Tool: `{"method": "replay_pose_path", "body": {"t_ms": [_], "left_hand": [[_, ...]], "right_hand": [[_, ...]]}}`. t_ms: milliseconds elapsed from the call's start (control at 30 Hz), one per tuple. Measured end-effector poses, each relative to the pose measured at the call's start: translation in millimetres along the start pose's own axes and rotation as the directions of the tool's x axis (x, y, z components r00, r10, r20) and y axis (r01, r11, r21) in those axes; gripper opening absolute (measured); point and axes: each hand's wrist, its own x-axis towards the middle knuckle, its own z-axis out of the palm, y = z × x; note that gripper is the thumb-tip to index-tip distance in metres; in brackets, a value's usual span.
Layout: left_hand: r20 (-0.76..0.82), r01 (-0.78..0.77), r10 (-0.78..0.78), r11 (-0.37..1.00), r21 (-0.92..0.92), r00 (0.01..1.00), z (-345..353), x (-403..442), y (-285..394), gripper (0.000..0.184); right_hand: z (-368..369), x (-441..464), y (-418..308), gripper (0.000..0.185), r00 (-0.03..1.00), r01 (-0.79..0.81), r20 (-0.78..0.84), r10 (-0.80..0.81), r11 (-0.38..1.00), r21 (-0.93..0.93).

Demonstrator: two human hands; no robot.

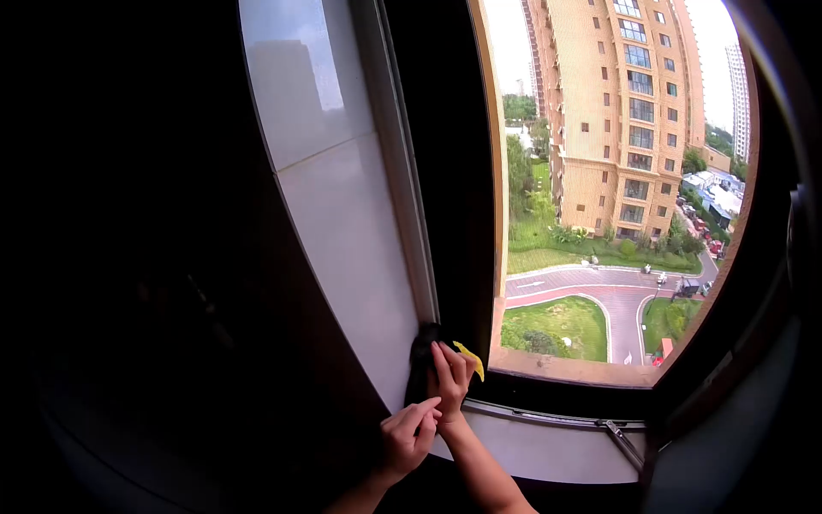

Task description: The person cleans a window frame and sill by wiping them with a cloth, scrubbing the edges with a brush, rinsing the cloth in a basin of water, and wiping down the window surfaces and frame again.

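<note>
My right hand [451, 379] is up in the lower corner of the window recess, its fingers bent and pressed towards the frame. A crumpled yellow cloth [470, 360] sticks out beside its fingers. Dark, soft-looking material [421, 364] lies just left of those fingers against the corner; whether it belongs to the cloth I cannot tell. Just below, my left hand [411, 435] has loosely bent fingers, the index finger reaching to the right wrist. Nothing shows in the left hand.
The pale tiled side wall [342, 231] runs up on the left beside a grey vertical strip [401, 171]. A pale sill [531, 445] lies below the dark window frame [556, 396]. A metal hinge arm [621, 443] juts over the sill. Buildings and a road show far below outside.
</note>
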Motion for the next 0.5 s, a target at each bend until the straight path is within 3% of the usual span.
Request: {"method": "replay_pose_path", "body": {"t_ms": [67, 133, 200, 333, 400, 500], "left_hand": [[-0.017, 0.041, -0.042, 0.999, -0.027, 0.999, 0.1, -4.8, -8.7, 0.019], [-0.078, -0.06, 0.071, 0.989, 0.136, 0.994, 4.5, -5.9, -14.8, 0.021], [0.005, -0.06, 0.06, 0.983, 0.171, 0.998, 8.5, -6.8, -11.8, 0.026], [-0.019, -0.077, 0.08, 0.991, 0.114, 0.997, 6.0, 1.2, -5.7, 0.027], [-0.007, -0.101, 0.101, 0.993, 0.067, 0.995, -0.5, 3.8, -1.6, 0.027], [-0.029, -0.112, 0.112, 0.994, 0.018, 0.993, -0.3, -2.0, -8.8, 0.025]], "right_hand": [[-9.2, -23.7, -2.5, 0.045, 0.992, -0.108, 0.072, 0.108, 0.994, 0.004], [-17.0, -62.6, 6.6, 0.042, 0.927, -0.342, 0.173, 0.332, 0.939, 0.033], [-29.2, -70.9, 6.7, 0.042, 0.879, -0.428, 0.243, 0.409, 0.904, 0.024], [-23.8, -12.0, -6.1, 0.044, 0.956, -0.283, 0.106, 0.274, 0.956, 0.079], [-0.8, -6.1, -2.6, 0.047, 0.894, -0.445, 0.137, 0.427, 0.88, 0.164], [9.4, -44.7, 18.1, 0.042, 0.871, -0.478, 0.167, 0.461, 0.875, 0.075]]}}
